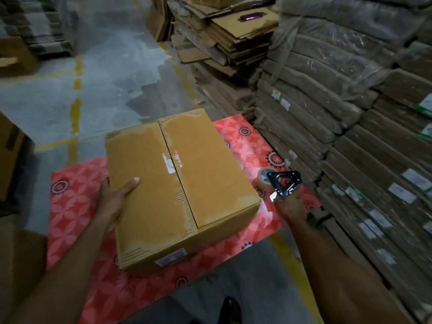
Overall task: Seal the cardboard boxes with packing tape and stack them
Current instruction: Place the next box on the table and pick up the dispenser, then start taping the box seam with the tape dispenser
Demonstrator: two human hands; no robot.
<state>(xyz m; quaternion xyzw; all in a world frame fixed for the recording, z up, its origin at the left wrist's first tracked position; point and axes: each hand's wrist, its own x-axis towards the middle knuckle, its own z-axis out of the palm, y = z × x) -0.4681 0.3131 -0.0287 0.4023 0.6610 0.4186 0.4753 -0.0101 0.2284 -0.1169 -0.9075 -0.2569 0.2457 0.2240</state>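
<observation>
Left grip [114, 199] clasps the left edge of the cardboard box [177, 183], thumb over its top; right grip [291, 205] is curled round the handle of the tape dispenser [280, 183].

The box sits flaps-down on a red patterned mat [245, 146] on the floor, and I see no fresh tape on its centre seam. I judge sealing is about to start, stacking not yet. Next I'd carry the dispenser from just right of the box to one end of the seam, press the tape down and draw it along while the left steadies. Wrapped cardboard bundles [350, 136] crowd close on the box's right — little elbow room there — with flattened cartons [233, 43] beyond it and another carton [9, 155] off to its left.
</observation>
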